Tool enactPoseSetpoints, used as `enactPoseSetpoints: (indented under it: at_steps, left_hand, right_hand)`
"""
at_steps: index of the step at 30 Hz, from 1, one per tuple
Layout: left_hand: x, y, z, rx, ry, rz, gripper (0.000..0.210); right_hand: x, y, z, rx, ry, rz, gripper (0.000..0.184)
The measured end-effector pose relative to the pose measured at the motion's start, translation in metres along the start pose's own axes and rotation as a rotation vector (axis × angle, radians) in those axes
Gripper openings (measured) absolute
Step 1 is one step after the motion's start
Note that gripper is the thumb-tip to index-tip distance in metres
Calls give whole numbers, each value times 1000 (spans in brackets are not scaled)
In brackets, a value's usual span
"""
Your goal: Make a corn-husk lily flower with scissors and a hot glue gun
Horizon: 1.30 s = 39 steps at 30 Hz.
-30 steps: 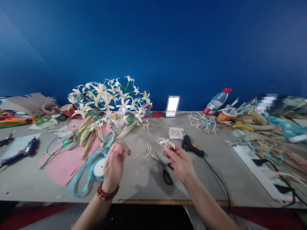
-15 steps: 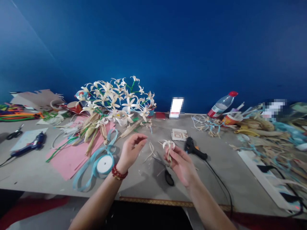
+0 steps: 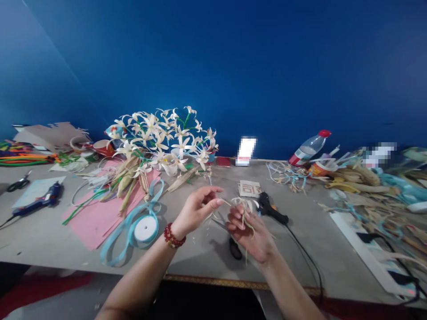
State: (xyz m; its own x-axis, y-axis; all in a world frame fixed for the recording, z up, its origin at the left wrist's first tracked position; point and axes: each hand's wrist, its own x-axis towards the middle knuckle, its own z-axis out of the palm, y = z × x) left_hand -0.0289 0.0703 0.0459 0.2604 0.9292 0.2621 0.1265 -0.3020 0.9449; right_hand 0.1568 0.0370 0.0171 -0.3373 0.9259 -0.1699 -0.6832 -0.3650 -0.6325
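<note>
My right hand [image 3: 251,233] grips a small white husk flower [image 3: 248,203], its curled petals spreading above the fingers. Thin pale strands dangle from it below the palm. To its left, my left hand [image 3: 198,211], with a red bead bracelet on the wrist, has thumb and forefinger closed at the end of a thin husk strip [image 3: 227,202]. The strip stretches across to the flower. Under the hands lies a pair of scissors with black handles [image 3: 235,249], its blades partly covered. A black glue gun [image 3: 271,209] rests just beyond my right hand.
Many white flowers on green stems [image 3: 160,133] stand at the back left. Blue ribbon on a spool [image 3: 146,228] lies by pink paper [image 3: 86,226]. A blue glue gun [image 3: 42,200] is far left. Rightward are a bottle [image 3: 308,149], husk scraps and a white power strip [image 3: 360,253].
My left hand has moved right and closed its fingertips on the strip beside my right hand. The flower has turned and shifted slightly right, and its strands now hang lower.
</note>
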Motion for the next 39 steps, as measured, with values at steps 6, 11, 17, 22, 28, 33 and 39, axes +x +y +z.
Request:
enactPoseSetpoints:
  at_steps: [6,11,17,22,28,33,39]
  left_hand:
    - [5,2,10,89,-89,1,21]
    - [-11,10,-23,-533,86,-85,27]
    - [-56,35,-102,-623,589,145,51]
    - [-76,27,-121,-305,826,330,60]
    - [-70,1,-88,-68,881,336,29]
    - [-59,-23,-64,-68,720,122,17]
    - [-47,-29,-28,-266,564,-25,17]
  right_hand:
    - [0,0,5,24,-41,30,16]
    - [1,-5,-5,78,21,11,15]
    - [6,-6,-15,101,147,-32,21]
    - [10,3,-13,-17,232,-186,22]
    - [9,8,-11,-30,232,-209,21]
    - [6,6,-7,20,193,-130,20]
    - [-1,3,-4,177,76,-27,19]
